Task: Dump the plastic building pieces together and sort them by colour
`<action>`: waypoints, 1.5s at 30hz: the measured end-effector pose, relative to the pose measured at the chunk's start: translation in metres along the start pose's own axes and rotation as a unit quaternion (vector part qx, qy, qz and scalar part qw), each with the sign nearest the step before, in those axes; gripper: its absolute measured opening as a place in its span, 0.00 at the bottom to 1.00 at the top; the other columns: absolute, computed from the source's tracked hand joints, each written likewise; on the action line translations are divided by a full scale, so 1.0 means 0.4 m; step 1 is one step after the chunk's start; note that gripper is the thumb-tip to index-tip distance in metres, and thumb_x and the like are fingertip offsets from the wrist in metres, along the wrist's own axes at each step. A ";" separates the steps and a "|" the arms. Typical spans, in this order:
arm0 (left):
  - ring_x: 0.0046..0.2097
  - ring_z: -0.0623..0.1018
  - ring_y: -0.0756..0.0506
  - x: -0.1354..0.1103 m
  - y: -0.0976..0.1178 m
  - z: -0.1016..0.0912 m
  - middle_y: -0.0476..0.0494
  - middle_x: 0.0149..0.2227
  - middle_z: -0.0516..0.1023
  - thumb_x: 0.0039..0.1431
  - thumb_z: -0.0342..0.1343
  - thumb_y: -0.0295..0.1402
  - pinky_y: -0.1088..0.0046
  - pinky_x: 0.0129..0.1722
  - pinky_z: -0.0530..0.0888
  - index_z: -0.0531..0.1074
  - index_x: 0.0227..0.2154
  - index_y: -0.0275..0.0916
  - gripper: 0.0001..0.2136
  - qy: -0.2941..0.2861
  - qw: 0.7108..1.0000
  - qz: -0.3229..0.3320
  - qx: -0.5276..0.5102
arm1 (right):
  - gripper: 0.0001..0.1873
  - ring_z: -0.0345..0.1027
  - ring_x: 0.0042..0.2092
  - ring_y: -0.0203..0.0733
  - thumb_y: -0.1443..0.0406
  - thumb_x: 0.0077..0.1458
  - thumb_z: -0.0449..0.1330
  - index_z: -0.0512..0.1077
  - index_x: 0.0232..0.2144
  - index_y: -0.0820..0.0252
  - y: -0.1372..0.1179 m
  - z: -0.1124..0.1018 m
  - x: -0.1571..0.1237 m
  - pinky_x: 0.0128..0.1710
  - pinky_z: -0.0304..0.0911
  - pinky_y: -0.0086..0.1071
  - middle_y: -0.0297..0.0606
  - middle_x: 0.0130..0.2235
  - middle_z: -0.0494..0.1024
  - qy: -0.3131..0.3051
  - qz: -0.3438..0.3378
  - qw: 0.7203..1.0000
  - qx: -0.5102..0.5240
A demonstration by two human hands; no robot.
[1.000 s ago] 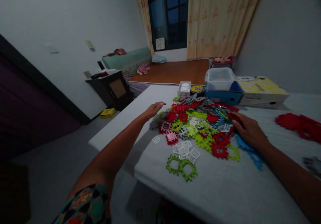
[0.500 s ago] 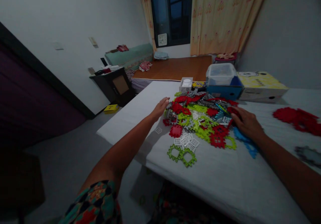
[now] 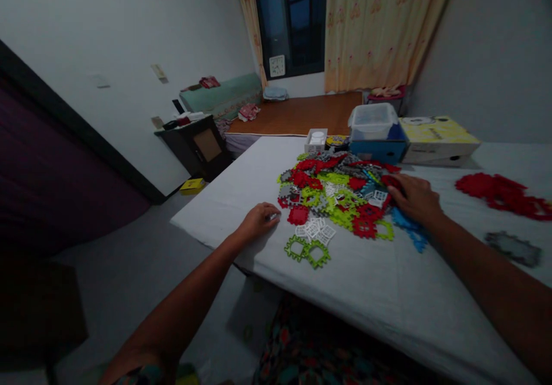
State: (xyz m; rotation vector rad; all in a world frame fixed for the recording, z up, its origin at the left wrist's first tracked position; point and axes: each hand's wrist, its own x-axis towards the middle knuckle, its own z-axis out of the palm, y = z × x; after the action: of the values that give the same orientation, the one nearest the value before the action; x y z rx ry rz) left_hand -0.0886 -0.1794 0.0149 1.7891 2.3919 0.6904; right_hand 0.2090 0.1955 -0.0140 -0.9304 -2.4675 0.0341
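Note:
My left hand (image 3: 259,223) is closed at the left of the pile, low over the white surface, its fingertips pinching a small white lattice piece (image 3: 273,216) that shows only in part. At the pile's right side, my right hand (image 3: 416,200) has its fingers curled round a red toothed plastic piece (image 3: 391,182), partly covered by the fingers. Between the hands lies a heap of interlocking plastic pieces (image 3: 342,215) in red, lime green, grey and white. Several white lattice pieces (image 3: 314,229) and two joined green frames (image 3: 317,253) lie in front. Blue pieces (image 3: 409,230) sit below my right hand.
Behind the heap stand a small white box (image 3: 316,140), a blue box (image 3: 379,151) with a clear plastic tub (image 3: 373,120) on it, and a yellow-topped carton (image 3: 440,138). Red pieces (image 3: 500,194) and a grey frame (image 3: 513,248) lie at the right. The table's near edge (image 3: 345,324) faces me.
My left hand has come down and toward me from the heap's left edge and closed on the loose white lattice piece. My right hand stays at the heap's right with the red piece.

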 end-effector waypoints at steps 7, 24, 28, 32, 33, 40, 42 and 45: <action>0.46 0.77 0.46 0.050 0.098 0.042 0.44 0.43 0.80 0.60 0.55 0.26 0.68 0.48 0.75 0.76 0.41 0.41 0.09 0.018 0.987 0.159 -0.007 | 0.20 0.60 0.59 0.55 0.66 0.60 0.52 0.69 0.54 0.58 -0.153 -0.103 -0.040 0.56 0.57 0.52 0.46 0.58 0.71 0.119 -0.126 0.982 0.071; 0.42 0.79 0.46 0.087 0.066 0.063 0.44 0.39 0.80 0.57 0.52 0.21 0.68 0.44 0.76 0.76 0.40 0.39 0.12 0.067 0.987 0.086 -0.122 | 0.19 0.52 0.64 0.54 0.58 0.61 0.58 0.71 0.54 0.48 -0.449 -0.046 0.016 0.60 0.46 0.54 0.40 0.62 0.67 -0.203 -0.393 0.892 0.096; 0.49 0.76 0.44 0.084 0.108 0.060 0.42 0.46 0.78 0.61 0.55 0.31 0.65 0.51 0.73 0.76 0.44 0.41 0.10 -0.018 0.984 0.143 -0.102 | 0.15 0.51 0.64 0.55 0.64 0.62 0.57 0.75 0.50 0.49 -0.436 -0.051 0.029 0.57 0.49 0.54 0.40 0.61 0.68 -0.168 -0.314 0.932 0.070; 0.51 0.74 0.42 0.081 0.136 0.055 0.42 0.49 0.75 0.59 0.59 0.34 0.63 0.52 0.72 0.76 0.44 0.43 0.10 -0.081 0.979 0.184 -0.041 | 0.12 0.60 0.56 0.52 0.62 0.61 0.59 0.77 0.46 0.52 -0.473 -0.051 0.006 0.50 0.58 0.45 0.42 0.51 0.76 -0.175 -0.352 0.916 0.079; 0.51 0.75 0.42 0.078 0.134 0.053 0.42 0.49 0.75 0.59 0.59 0.33 0.64 0.52 0.72 0.77 0.42 0.43 0.09 -0.080 0.980 0.178 -0.040 | 0.12 0.62 0.53 0.51 0.61 0.61 0.60 0.76 0.46 0.52 -0.488 -0.049 -0.002 0.48 0.59 0.43 0.42 0.50 0.77 -0.187 -0.368 0.907 0.079; 0.48 0.77 0.46 0.055 0.102 0.040 0.45 0.47 0.76 0.59 0.56 0.27 0.68 0.50 0.74 0.77 0.40 0.43 0.08 -0.066 0.986 0.139 -0.061 | 0.10 0.69 0.44 0.46 0.66 0.56 0.61 0.74 0.42 0.59 -0.550 -0.044 0.009 0.37 0.61 0.33 0.43 0.43 0.78 -0.247 -0.319 0.911 0.079; 0.49 0.77 0.45 0.055 0.106 0.040 0.45 0.48 0.76 0.59 0.57 0.27 0.67 0.51 0.74 0.77 0.41 0.43 0.09 -0.065 0.987 0.142 -0.044 | 0.13 0.70 0.43 0.45 0.66 0.51 0.65 0.74 0.41 0.59 -0.545 -0.042 0.026 0.35 0.60 0.31 0.42 0.43 0.78 -0.274 -0.289 0.911 0.110; 0.49 0.76 0.44 0.061 0.125 0.044 0.43 0.48 0.76 0.61 0.56 0.30 0.66 0.50 0.74 0.77 0.41 0.43 0.08 -0.031 0.988 0.151 -0.021 | 0.18 0.71 0.40 0.41 0.69 0.46 0.67 0.74 0.42 0.61 -0.527 -0.038 0.044 0.34 0.60 0.28 0.39 0.40 0.79 -0.287 -0.237 0.906 0.199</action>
State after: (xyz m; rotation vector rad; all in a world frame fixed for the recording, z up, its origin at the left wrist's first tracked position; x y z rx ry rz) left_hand -0.0461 -0.1403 0.0238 2.1453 2.0719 0.6927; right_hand 0.0756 0.0429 0.0480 -0.1278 -2.9813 0.7089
